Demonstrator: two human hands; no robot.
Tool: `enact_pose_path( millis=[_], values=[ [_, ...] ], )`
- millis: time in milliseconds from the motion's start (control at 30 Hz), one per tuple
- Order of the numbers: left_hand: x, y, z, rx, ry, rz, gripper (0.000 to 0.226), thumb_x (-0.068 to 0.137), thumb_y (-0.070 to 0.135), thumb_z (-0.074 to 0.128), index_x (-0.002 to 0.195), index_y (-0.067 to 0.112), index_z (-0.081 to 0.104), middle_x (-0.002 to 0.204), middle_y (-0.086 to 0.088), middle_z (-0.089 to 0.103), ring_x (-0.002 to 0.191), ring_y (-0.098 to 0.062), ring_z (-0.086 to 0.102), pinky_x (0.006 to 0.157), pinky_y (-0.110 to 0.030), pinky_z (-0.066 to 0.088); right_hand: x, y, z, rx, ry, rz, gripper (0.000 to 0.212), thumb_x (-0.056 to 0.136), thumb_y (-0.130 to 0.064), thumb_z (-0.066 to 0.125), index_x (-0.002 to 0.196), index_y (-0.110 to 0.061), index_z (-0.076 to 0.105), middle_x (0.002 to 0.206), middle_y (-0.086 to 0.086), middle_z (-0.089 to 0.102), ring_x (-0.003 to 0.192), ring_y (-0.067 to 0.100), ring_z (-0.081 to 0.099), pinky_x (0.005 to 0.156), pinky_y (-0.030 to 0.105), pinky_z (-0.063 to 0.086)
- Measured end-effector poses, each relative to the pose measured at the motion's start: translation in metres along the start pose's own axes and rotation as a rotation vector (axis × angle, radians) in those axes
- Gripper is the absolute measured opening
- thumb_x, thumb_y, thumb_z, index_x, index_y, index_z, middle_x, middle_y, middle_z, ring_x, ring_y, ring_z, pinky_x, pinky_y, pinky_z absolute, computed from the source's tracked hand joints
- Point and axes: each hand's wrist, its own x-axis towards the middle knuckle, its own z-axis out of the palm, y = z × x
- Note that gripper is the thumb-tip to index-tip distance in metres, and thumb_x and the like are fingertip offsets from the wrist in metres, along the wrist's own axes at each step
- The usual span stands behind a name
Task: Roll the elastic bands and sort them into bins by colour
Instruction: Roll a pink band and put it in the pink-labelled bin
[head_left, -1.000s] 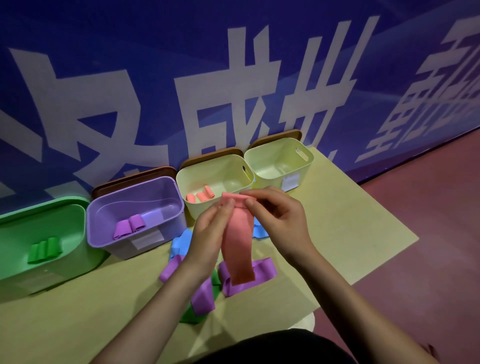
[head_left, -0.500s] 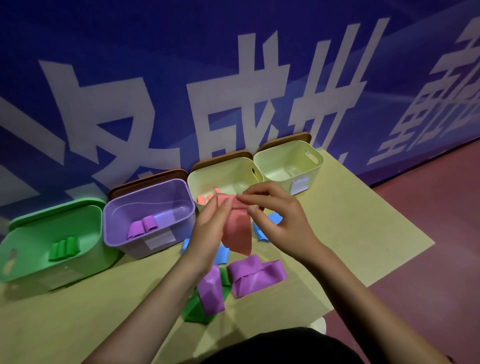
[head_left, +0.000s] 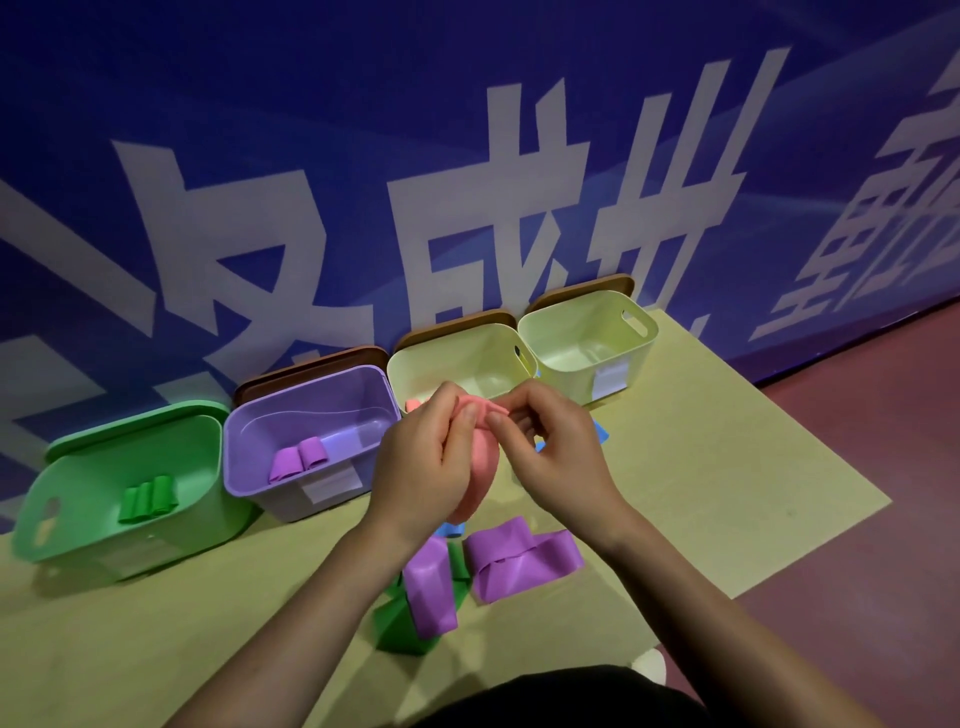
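Across the middle of the frame the worktop (head_left: 701, 467) carries four bins: green bin (head_left: 208, 499), purple bin (head_left: 249, 467), and two pale yellow bins (head_left: 415, 364). At centre, the left hand (head_left: 421, 467) and right hand (head_left: 561, 462) form the grip, both pinching the pink band (head_left: 480, 457), whose rolled top sits between their fingertips while the rest hangs below. Loose purple bands (head_left: 519, 564) lie lower centre.

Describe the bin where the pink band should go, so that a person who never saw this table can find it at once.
Four bins stand in a row along the blue wall, at the far edge of the table. Counting from the left, pass the green bin and the purple bin; the third, a pale yellow bin, is the one. Unlike the similar yellow bin at the right end, it holds a pink roll.
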Motion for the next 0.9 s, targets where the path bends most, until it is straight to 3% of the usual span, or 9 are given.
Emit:
enact_pose_path(
  millis=[67, 133, 233, 300, 400, 533, 633, 733, 900],
  values=[
    [0.000, 0.003, 0.000, -0.200, 0.000, -0.044, 0.018, 0.095, 0.033, 0.046, 0.087, 0.026, 0.061, 0.082, 0.009, 0.065, 0.081, -0.007, 0.061, 0.067, -0.020, 0.047, 0.000, -0.003, -0.001, 0.052, 0.035, 0.014, 0.013, 0.087, -0.018, 0.061, 0.082, -0.006, 0.064, 0.074, 0.005, 0.063, 0.066, 0.019, 0.057, 0.061, 0.037, 0.048],
    [0.001, 0.010, 0.001, -0.520, -0.005, -0.206, 0.017, 0.094, 0.027, 0.054, 0.086, 0.028, 0.069, 0.091, 0.008, 0.070, 0.091, -0.008, 0.063, 0.079, -0.020, 0.048, 0.001, -0.006, -0.002, 0.065, 0.057, -0.004, 0.008, 0.087, -0.014, 0.060, 0.085, -0.009, 0.067, 0.078, 0.002, 0.065, 0.070, 0.019, 0.058, 0.064, 0.035, 0.049],
    [-0.001, 0.014, 0.002, -0.797, -0.042, -0.498, 0.024, 0.080, 0.045, 0.057, 0.089, 0.029, 0.073, 0.094, 0.005, 0.072, 0.091, -0.009, 0.065, 0.080, -0.025, 0.051, 0.004, -0.011, -0.003, 0.056, 0.073, -0.069, 0.012, 0.087, -0.008, 0.063, 0.091, -0.016, 0.069, 0.082, 0.000, 0.065, 0.073, 0.016, 0.058, 0.066, 0.028, 0.048],
    [-0.003, 0.013, 0.002, -0.845, -0.067, -0.595, 0.035, 0.078, 0.050, 0.055, 0.097, 0.025, 0.071, 0.093, 0.006, 0.073, 0.089, -0.008, 0.067, 0.078, -0.025, 0.054, 0.005, -0.012, -0.003, 0.013, 0.077, -0.134, 0.014, 0.087, -0.005, 0.065, 0.096, -0.014, 0.071, 0.083, 0.000, 0.065, 0.074, 0.012, 0.057, 0.067, 0.019, 0.044],
    [-0.005, 0.015, 0.000, -0.930, -0.029, -0.632, 0.029, 0.087, 0.042, 0.052, 0.094, 0.023, 0.071, 0.092, 0.006, 0.074, 0.086, -0.005, 0.068, 0.078, -0.026, 0.053, 0.007, -0.007, -0.005, -0.112, 0.065, -0.246, 0.016, 0.086, -0.004, 0.067, 0.100, -0.009, 0.072, 0.084, 0.001, 0.064, 0.073, 0.010, 0.056, 0.067, 0.019, 0.045],
    [-0.004, 0.012, -0.003, -0.978, -0.012, -0.675, 0.041, 0.083, 0.047, 0.059, 0.099, 0.011, 0.072, 0.111, -0.012, 0.069, 0.104, -0.020, 0.064, 0.100, -0.040, 0.044, 0.006, 0.004, -0.008, -0.289, -0.011, -0.443, 0.016, 0.088, -0.007, 0.066, 0.102, -0.007, 0.073, 0.085, 0.006, 0.064, 0.077, 0.018, 0.059, 0.068, 0.026, 0.048],
    [-0.005, 0.007, 0.000, -0.934, -0.002, -0.709, 0.035, 0.094, 0.030, 0.054, 0.113, 0.004, 0.065, 0.116, -0.016, 0.067, 0.108, -0.022, 0.062, 0.109, -0.044, 0.039, 0.006, 0.009, -0.007, -0.388, -0.060, -0.552, 0.017, 0.089, -0.010, 0.064, 0.102, -0.006, 0.073, 0.088, 0.009, 0.065, 0.082, 0.024, 0.061, 0.072, 0.028, 0.048],
    [-0.008, 0.006, -0.001, -0.885, -0.016, -0.690, 0.024, 0.097, 0.023, 0.048, 0.108, 0.010, 0.066, 0.104, -0.007, 0.069, 0.099, -0.017, 0.064, 0.102, -0.040, 0.042, 0.008, 0.006, -0.012, -0.227, -0.150, -0.431, 0.020, 0.088, -0.013, 0.062, 0.103, -0.008, 0.074, 0.096, 0.006, 0.065, 0.091, 0.018, 0.061, 0.076, 0.026, 0.049],
    [-0.005, 0.009, -0.002, -0.815, 0.006, -0.615, 0.020, 0.098, 0.024, 0.048, 0.102, 0.017, 0.065, 0.099, -0.008, 0.068, 0.090, -0.015, 0.064, 0.086, -0.034, 0.049, 0.005, -0.005, -0.010, 0.064, -0.237, 0.065, 0.033, 0.082, -0.028, 0.068, 0.114, -0.019, 0.067, 0.095, -0.004, 0.064, 0.085, 0.007, 0.060, 0.074, 0.017, 0.047]
  ],
)
